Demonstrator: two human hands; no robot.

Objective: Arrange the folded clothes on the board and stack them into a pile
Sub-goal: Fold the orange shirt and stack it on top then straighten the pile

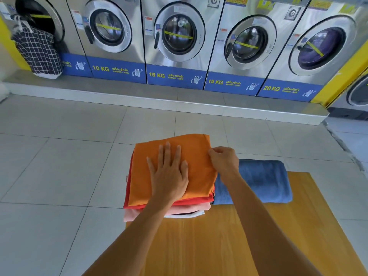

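A pile of folded clothes (pixel 185 209) stands at the far left corner of the wooden board (pixel 209 242), with red, pink and white layers showing at its near edge. An orange folded cloth (pixel 196 154) lies on top. My left hand (pixel 169 174) rests flat on the orange cloth, fingers spread. My right hand (pixel 224 159) pinches the orange cloth's right edge. A folded blue towel (pixel 264 181) lies on the board just right of the pile, partly behind my right forearm.
A row of steel front-loading washing machines (pixel 177 38) lines the far wall on a raised step. A dark checked laundry bag (pixel 37 50) stands at the far left. Grey floor tiles (pixel 59 166) surround the board.
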